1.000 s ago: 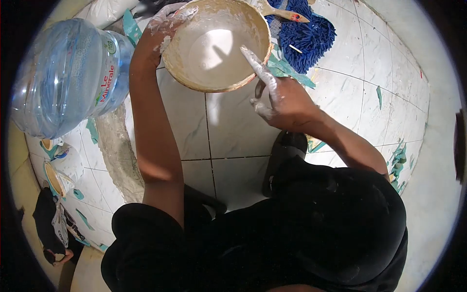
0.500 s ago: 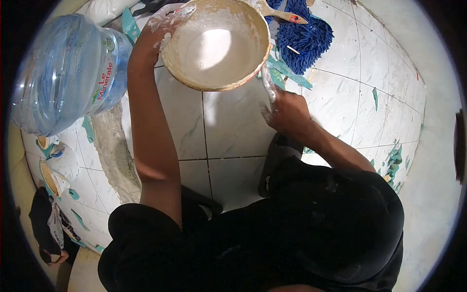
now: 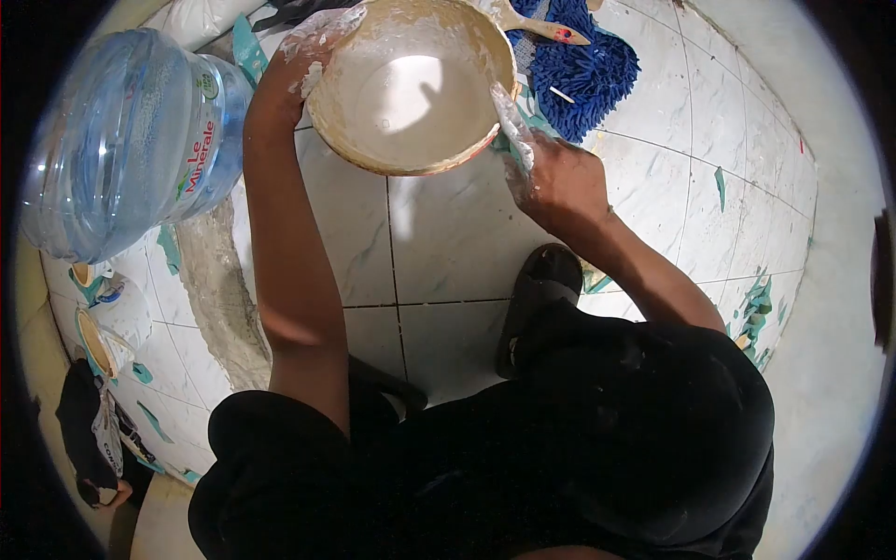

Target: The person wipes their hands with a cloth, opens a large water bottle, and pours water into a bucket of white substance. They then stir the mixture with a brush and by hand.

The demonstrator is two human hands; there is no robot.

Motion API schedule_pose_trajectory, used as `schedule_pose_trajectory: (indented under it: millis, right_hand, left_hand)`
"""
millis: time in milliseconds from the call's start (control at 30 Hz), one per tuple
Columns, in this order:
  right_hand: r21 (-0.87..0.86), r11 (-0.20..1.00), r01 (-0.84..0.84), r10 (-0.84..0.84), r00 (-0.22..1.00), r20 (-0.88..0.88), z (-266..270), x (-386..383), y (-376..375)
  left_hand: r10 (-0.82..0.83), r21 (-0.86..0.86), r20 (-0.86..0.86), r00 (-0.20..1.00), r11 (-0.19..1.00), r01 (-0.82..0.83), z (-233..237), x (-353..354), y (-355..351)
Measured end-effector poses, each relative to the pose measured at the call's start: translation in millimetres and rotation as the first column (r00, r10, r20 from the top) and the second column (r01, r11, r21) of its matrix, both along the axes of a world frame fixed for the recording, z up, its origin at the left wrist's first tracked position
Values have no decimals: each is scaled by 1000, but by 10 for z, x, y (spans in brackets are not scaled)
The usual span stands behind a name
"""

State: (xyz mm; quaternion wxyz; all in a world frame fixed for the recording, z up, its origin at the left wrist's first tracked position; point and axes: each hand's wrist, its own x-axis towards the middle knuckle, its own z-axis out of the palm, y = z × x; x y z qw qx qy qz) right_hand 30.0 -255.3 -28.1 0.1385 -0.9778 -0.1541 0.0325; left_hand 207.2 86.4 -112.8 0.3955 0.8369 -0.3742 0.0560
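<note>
A wide bowl point(image 3: 415, 168) with a pale coating and white liquid point(image 3: 401, 98) in it is at the top of the head view. My left hand point(image 3: 313, 47), smeared white, grips the bowl's left side; its fingertips are partly hidden. My right hand point(image 3: 555, 173) is at the bowl's right rim. Its white-coated index finger is stretched out and overlaps the rim, while the other fingers are mostly hidden. I see nothing held in it. A paintbrush point(image 3: 560, 35) shows behind the bowl's upper right.
A big clear water bottle point(image 3: 140, 140) lies at the left. Beyond the bowl is a blue shaggy mat point(image 3: 588, 84). White buckets point(image 3: 121, 327) stand lower left. Green scraps point(image 3: 754, 303) litter the tiled floor. A sandalled foot point(image 3: 551, 280) is below my right hand.
My right hand has moved up and its index finger has gone from outside the bowl to over its rim. The bowl has shifted very slightly left.
</note>
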Motion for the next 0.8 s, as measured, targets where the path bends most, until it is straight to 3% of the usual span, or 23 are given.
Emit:
schedule_pose_trajectory:
  millis: [33,67,133,167,233,267,333,367,467,567,633,667,700,733,767,800]
  right_hand:
    - [-46,999,13,-13,1000,2,3,-27,-3]
    - [-92,995,28,-28,1000,6,11,-53,-9]
    - [-134,991,22,-20,1000,21,30,-88,-36]
    - [-155,988,20,-16,999,28,43,-103,-43]
    - [-173,985,28,-25,1000,15,70,-129,-39]
    - [-181,983,31,-30,1000,7,86,-144,-36]
    - [-181,983,25,-29,999,-16,145,-165,-46]
    - [-179,984,20,-25,999,-27,190,-168,-50]
    - [-134,991,-4,-14,991,-136,508,-132,-40]
    - [291,956,16,74,953,-293,756,13,-69]
    - [676,659,330,206,785,-584,706,114,-97]
    - [742,437,508,329,678,-657,657,201,-114]
    - [758,180,627,512,598,-617,505,257,-99]
    - [656,-45,753,679,505,-533,354,313,-83]
    - [524,-194,830,791,448,-417,270,335,-36]
    - [353,-306,884,871,410,-271,190,358,-21]
  left_hand:
    - [34,172,249,968,982,-79,-172,72,99]
    - [36,229,286,958,968,-104,-326,175,263]
    - [118,23,-100,988,993,-116,-138,115,127]
    - [62,-222,-511,858,954,-202,322,-111,-244]
    - [-81,-379,-824,561,814,-439,648,-310,-564]
    - [-49,-364,-846,531,780,-509,677,-343,-612]
    - [45,-346,-738,673,832,-435,641,-346,-582]
    - [76,-301,-567,820,908,-292,540,-324,-493]
    - [133,-114,-252,959,980,-166,513,-304,-441]
    - [89,-152,-300,950,978,-140,479,-280,-413]
    - [-4,-289,-435,901,948,-136,439,-264,-405]
    - [-66,-377,-507,860,914,-152,424,-243,-411]
    - [-133,-457,-570,811,871,-178,407,-232,-413]
    - [-205,-528,-624,754,822,-213,390,-232,-408]
    - [-280,-586,-668,690,769,-256,372,-241,-393]
    - [-286,-603,-638,715,763,-232,368,-230,-385]
